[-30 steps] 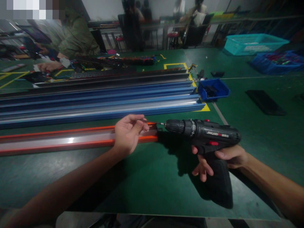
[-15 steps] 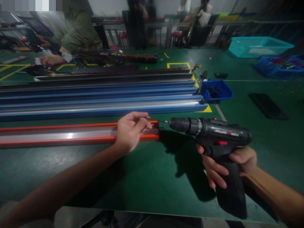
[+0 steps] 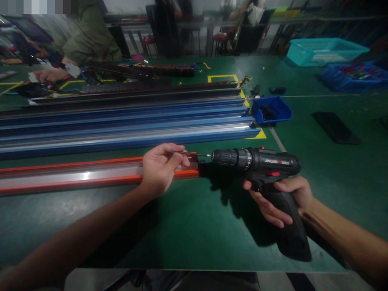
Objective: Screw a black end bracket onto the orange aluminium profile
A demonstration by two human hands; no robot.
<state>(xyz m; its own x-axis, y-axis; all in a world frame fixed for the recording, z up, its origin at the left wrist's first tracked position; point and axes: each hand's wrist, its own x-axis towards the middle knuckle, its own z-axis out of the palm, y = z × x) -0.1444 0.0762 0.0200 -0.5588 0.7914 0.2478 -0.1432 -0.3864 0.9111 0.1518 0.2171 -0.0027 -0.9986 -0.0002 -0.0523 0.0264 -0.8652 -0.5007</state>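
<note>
My right hand (image 3: 273,198) is wrapped round the grip of a black cordless drill (image 3: 257,159), which points left. A long thin screwdriver bit (image 3: 198,154) sticks out of its chuck. The fingers of my left hand (image 3: 162,165) pinch the far end of that bit; whether a screw sits at its tip is hidden by the fingers. Below the left hand lies an orange-edged metal channel (image 3: 91,175), with a dark piece (image 3: 198,163) at its right end. The drill is held above the table, its shadow falling beneath it.
Several blue channels (image 3: 127,131) lie behind the orange one. A small blue bin (image 3: 273,111) with dark parts stands at their right end, near a dark flat slab (image 3: 336,127). Farther back are a teal basket (image 3: 327,52) and a blue tray (image 3: 351,79). A co-worker's hand (image 3: 50,75) handles wires.
The drill's rear end has swung a little closer and its handle has shifted left and up in view. My left hand keeps its pinch on the bit. The whole view has shifted slightly.
</note>
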